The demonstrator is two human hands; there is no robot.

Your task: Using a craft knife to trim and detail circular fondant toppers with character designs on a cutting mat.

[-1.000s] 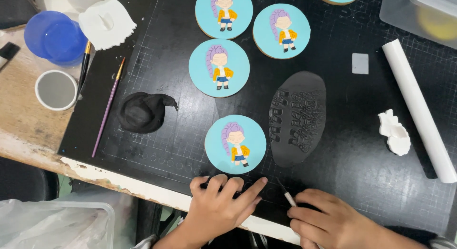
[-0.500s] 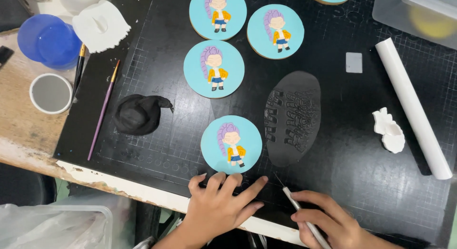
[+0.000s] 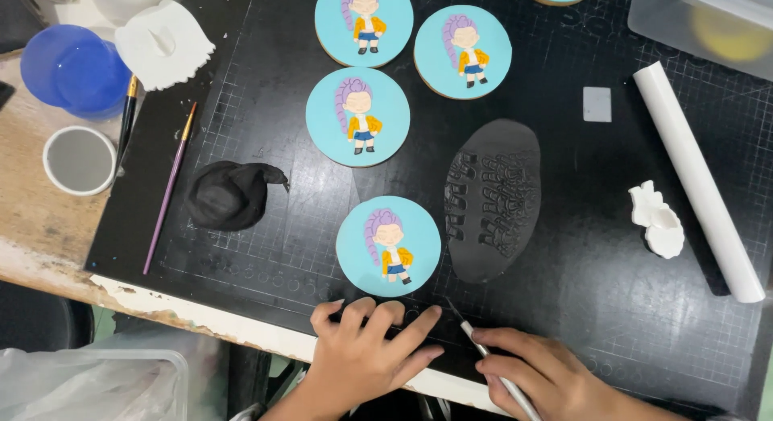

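Observation:
My left hand point(image 3: 366, 348) lies flat with fingers spread on the near edge of the black cutting mat point(image 3: 266, 75), just below a round blue cookie point(image 3: 388, 245) decorated with a purple-haired figure. My right hand point(image 3: 539, 377) grips a thin silver craft knife point(image 3: 491, 361) like a pen, its blade tip touching the mat beside my left fingertips. A rolled-out oval of black fondant point(image 3: 493, 200) with stamped shapes lies just beyond the knife.
Three more decorated cookies point(image 3: 357, 117) lie farther back. A lump of black fondant point(image 3: 232, 196) and a paintbrush point(image 3: 169, 187) are at the left, with a white cup point(image 3: 79, 159) and blue lid point(image 3: 68, 71). A white rolling pin point(image 3: 696, 179) and white fondant scraps point(image 3: 656, 220) are at right.
My right hand has shifted the knife left and forward, bringing its tip closer to my left fingers. The view has dropped slightly; the left hand stays planted.

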